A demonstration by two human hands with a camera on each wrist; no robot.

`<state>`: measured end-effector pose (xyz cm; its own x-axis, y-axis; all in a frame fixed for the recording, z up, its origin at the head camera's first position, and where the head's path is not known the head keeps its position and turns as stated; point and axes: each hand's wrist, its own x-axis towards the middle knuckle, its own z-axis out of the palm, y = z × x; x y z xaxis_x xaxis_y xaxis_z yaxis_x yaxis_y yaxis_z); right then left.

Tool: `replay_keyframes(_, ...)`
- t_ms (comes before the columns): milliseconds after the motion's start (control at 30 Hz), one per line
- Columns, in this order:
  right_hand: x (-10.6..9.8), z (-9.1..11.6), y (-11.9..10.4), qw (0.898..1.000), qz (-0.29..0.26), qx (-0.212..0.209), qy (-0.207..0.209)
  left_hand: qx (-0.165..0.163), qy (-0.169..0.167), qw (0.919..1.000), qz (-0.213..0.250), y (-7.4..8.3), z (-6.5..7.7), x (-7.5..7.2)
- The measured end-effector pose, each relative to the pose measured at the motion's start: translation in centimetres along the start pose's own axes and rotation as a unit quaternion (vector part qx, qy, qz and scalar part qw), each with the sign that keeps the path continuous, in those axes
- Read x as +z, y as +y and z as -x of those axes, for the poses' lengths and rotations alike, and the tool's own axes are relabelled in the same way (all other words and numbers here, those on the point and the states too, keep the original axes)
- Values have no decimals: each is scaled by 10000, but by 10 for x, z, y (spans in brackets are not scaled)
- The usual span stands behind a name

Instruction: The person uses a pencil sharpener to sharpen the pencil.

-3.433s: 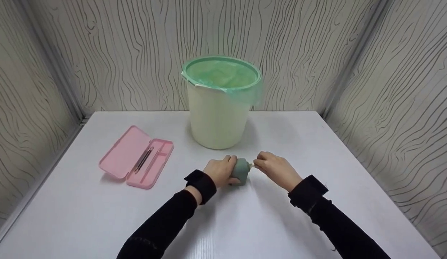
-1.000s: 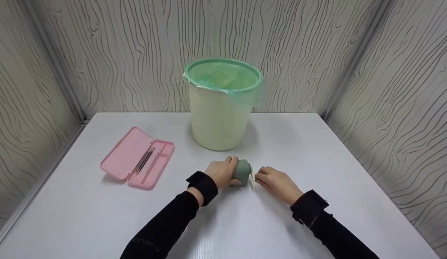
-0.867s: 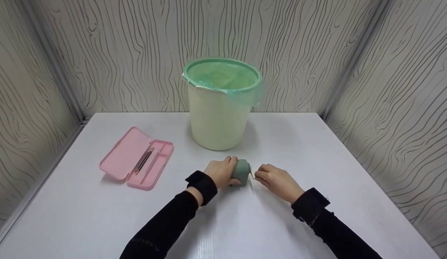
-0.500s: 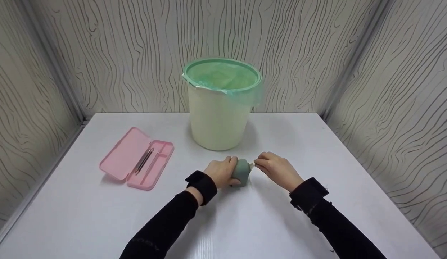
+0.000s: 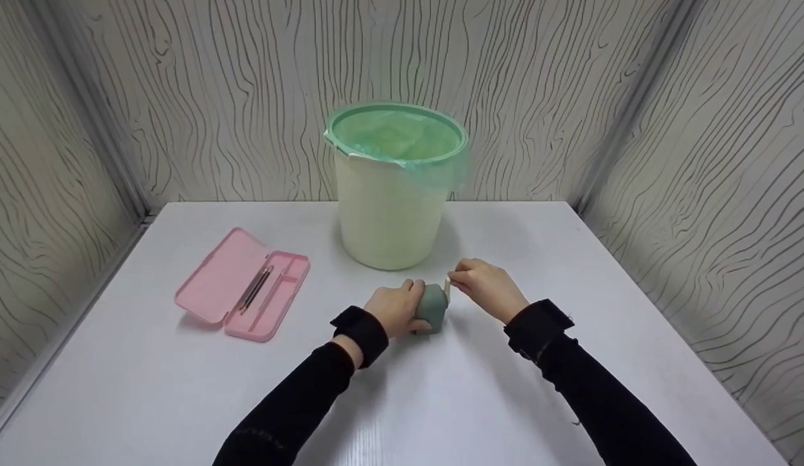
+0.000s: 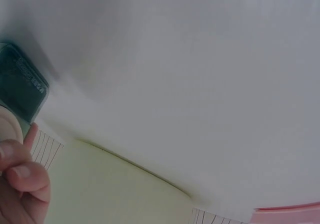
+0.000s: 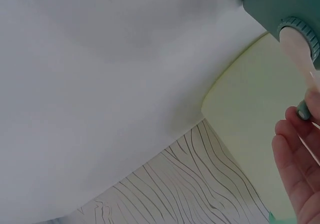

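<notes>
A dull green crank pencil sharpener (image 5: 432,309) lies on the white table, and my left hand (image 5: 394,312) grips its body from the left. My right hand (image 5: 489,288) pinches the small green knob (image 7: 302,112) at the end of the cream crank (image 7: 298,51), which joins the sharpener body (image 7: 285,6) at a ribbed collar. In the head view the crank (image 5: 447,292) now points up, away from me. A dark see-through part of the sharpener (image 6: 20,83) shows in the left wrist view. My left palm hides the sharpener's other end, so whether a pencil is in it cannot be seen.
An open pink pencil case (image 5: 214,281) lies on the left, holding a few slim pencils (image 5: 256,289). Behind my hands stands a pale bin (image 5: 390,217) with a green rim and a green liner bag. Wood-patterned walls (image 5: 246,77) enclose the back and sides.
My right hand dropped towards me about a second ago, then rose away again, turning the crank from pointing down to pointing up. My left hand keeps its grip on the pencil sharpener.
</notes>
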<state>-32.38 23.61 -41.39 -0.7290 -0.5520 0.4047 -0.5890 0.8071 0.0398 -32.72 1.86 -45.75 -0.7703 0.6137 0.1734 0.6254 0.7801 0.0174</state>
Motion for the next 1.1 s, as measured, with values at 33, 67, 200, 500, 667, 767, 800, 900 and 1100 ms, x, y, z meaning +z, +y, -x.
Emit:
replay_keyframes(33,1,-1,0,10000,37,9,-15,10,27,10000,-44,0,0,0)
replay_keyframes(67,2,-1,1,10000,65,18,-22,19,52,10000,-83,1,0,0)
replay_keyframes(200,11,-5,2,9999,103,74,-57,72,130,9997,-179,2,3,0)
replay_keyframes(500,38,-2,4,9973,60,190,-702,137,251,9995,-149,4,3,4)
replay_keyframes(667,42,-2,5,9954,-160,222,-920,54,245,9997,-15,0,1,2)
replay_keyframes(767,42,1,5,9908,-468,311,-1232,46,221,9997,31,0,1,2)
replay_keyframes(800,42,2,5,9893,-526,316,-1323,40,221,9997,27,1,1,2)
replay_keyframes(900,42,4,5,9857,-706,296,-1501,9,272,9996,-4,1,2,2)
replay_keyframes(1100,41,5,9,9805,-919,204,-1722,-25,447,9990,-35,1,4,3)
